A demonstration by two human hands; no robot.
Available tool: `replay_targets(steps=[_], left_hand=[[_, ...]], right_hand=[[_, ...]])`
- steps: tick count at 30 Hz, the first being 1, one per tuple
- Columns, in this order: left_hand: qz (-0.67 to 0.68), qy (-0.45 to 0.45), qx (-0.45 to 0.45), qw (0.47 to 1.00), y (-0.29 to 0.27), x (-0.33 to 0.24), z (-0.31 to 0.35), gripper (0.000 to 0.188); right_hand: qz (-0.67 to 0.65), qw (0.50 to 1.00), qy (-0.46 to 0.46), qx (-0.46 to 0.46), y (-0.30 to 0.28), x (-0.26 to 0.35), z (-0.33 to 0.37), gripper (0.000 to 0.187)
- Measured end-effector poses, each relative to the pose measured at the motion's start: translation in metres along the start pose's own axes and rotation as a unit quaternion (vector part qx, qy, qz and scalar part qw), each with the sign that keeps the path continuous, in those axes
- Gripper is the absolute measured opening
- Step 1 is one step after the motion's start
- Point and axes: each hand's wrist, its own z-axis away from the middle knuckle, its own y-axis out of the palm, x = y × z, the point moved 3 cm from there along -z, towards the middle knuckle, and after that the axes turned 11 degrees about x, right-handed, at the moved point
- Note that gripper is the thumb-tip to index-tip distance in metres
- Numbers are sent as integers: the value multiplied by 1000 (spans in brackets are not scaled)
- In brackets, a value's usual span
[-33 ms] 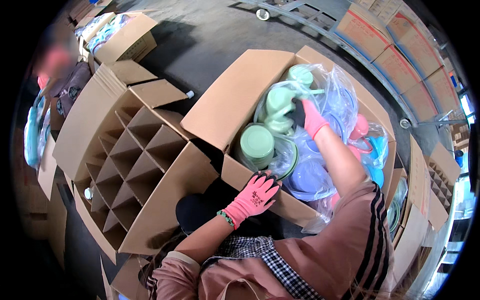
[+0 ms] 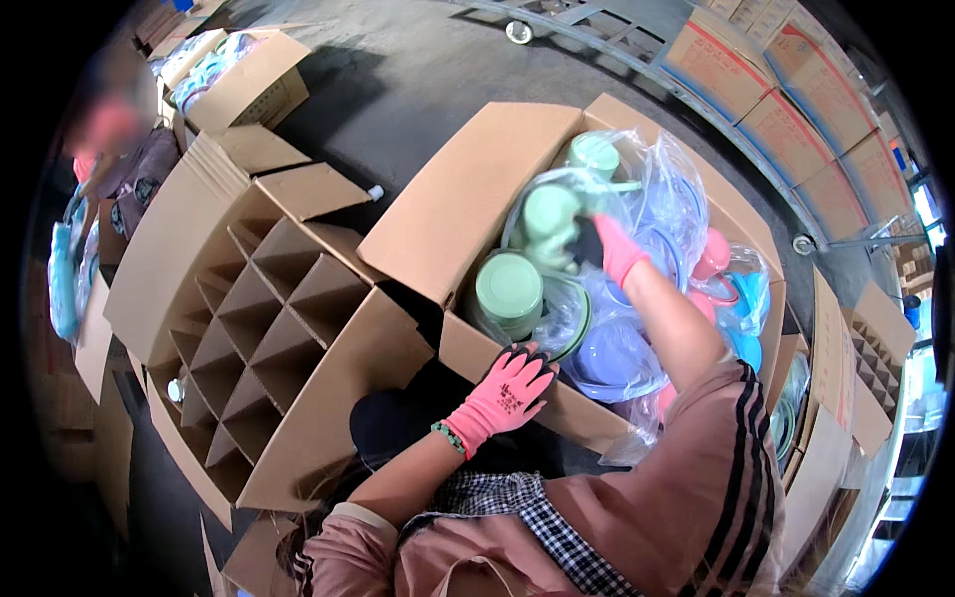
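Observation:
My right hand (image 2: 619, 251), in a pink glove with black fingers, reaches into an open carton (image 2: 587, 413) full of bagged plastic ware. Its fingertips close on a light-green plastic vessel (image 2: 549, 214) with a rounded body; both are smeared by motion, and the exact grip is partly hidden. My left hand (image 2: 502, 393), gloved alike, lies with spread fingers at the carton's near edge. Just beyond it stands a green lidded-looking round container (image 2: 509, 287). Purple ware (image 2: 609, 353) in clear bags fills the middle, with pink and blue pieces (image 2: 738, 303) to the right.
On the left, an open carton (image 2: 328, 383) holds crossed cardboard dividers (image 2: 274, 328). Another filled carton (image 2: 264, 85) stands at the far left, near a person (image 2: 144, 174). A wheeled rack (image 2: 637, 60) with stacked cartons (image 2: 796, 129) runs along the far right.
The light-green vessel has shifted slightly down and tilted, and my right hand has moved a little down and left with it. My left hand stays put.

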Motion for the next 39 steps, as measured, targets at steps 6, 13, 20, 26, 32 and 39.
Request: replay_targets(steps=[6,13,20,26,32,39], left_hand=[[7,23,-29,999,-11,0,6,48],[77,-59,-94,991,-99,-3,99,46],[101,-412,-208,881,-62,-13,237,43],[72,-430,-223,872,-57,-32,256,42],[52,-391,-260,881,-70,-43,275,40],[25,-339,-334,879,-85,-64,281,40]], right_hand=[[81,972,187,-118,-8,0,64,46],[506,824,46,-251,-50,44,7,35],[553,796,239,-62,-51,-11,-16,45],[399,895,143,-141,-83,38,10,84],[428,862,79,-260,-99,196,80,49],[534,733,-182,-380,-41,367,179,25]])
